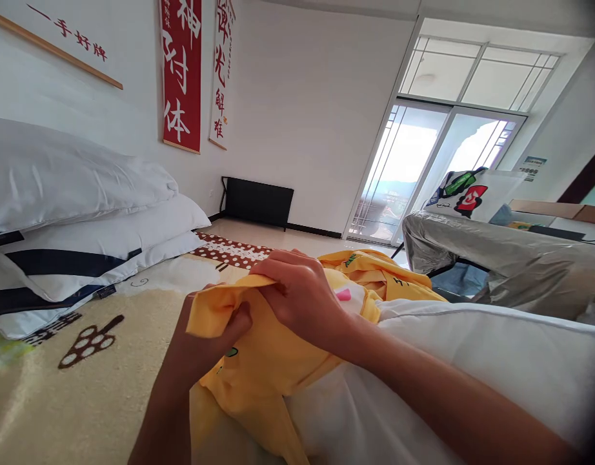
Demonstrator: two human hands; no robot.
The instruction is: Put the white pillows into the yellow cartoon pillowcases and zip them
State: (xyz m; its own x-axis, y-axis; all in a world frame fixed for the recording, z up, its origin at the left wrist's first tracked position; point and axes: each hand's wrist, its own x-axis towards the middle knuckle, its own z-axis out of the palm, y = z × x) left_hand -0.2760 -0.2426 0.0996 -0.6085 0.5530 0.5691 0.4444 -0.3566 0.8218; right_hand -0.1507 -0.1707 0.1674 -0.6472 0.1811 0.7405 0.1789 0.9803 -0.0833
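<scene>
A yellow pillowcase (263,349) with small green prints is bunched partly over the end of a white pillow (452,329). My left hand (213,332) is closed on the folded edge of the pillowcase, its thumb pressing the cloth from the front. Just to the right, my right hand (302,294) grips the same edge from above with bent fingers. Between the two hands the hem stands up in a short raised flap. A further part of the yellow cloth, with dark lettering, spreads behind my right wrist. The pillow's end inside the cloth is hidden.
White pillows (84,213) are stacked on the left. Beneath lies a beige blanket (108,387) with brown patterns. At right, plastic-wrapped furniture (510,258) carries a printed bag (464,194) and a cardboard box (559,210). A black panel (259,201) leans by the far wall.
</scene>
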